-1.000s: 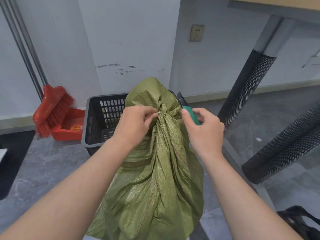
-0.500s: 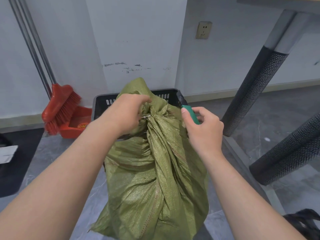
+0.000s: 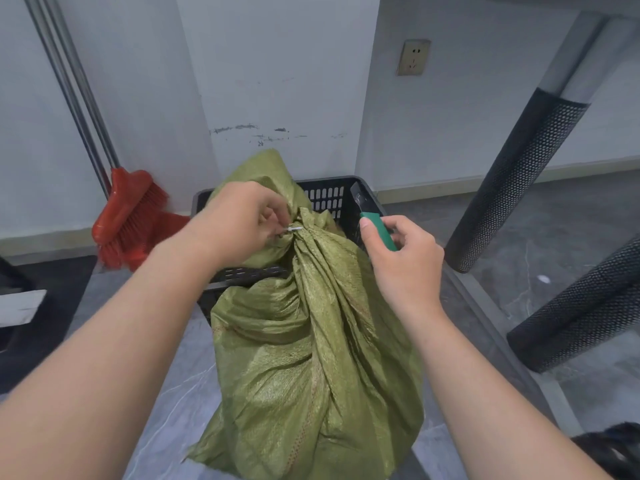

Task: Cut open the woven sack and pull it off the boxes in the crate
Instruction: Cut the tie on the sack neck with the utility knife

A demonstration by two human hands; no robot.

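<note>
A green woven sack stands tied at its neck, bulging out of a black slotted crate. My left hand pinches a small white tie at the knot of the sack's neck. My right hand is closed around a green-handled cutter, whose dark blade end points up just right of the knot and clear of the sack. The boxes are hidden inside the sack.
A red broom and dustpan lean on the wall at left. Two black mesh-covered table legs slant at right. A grey frame rail runs along the floor by the sack. A wall socket is above.
My left hand has pulled the sack's neck left and then settled on the white tie. My right hand with the cutter has drawn slightly away from the knot to the right.
</note>
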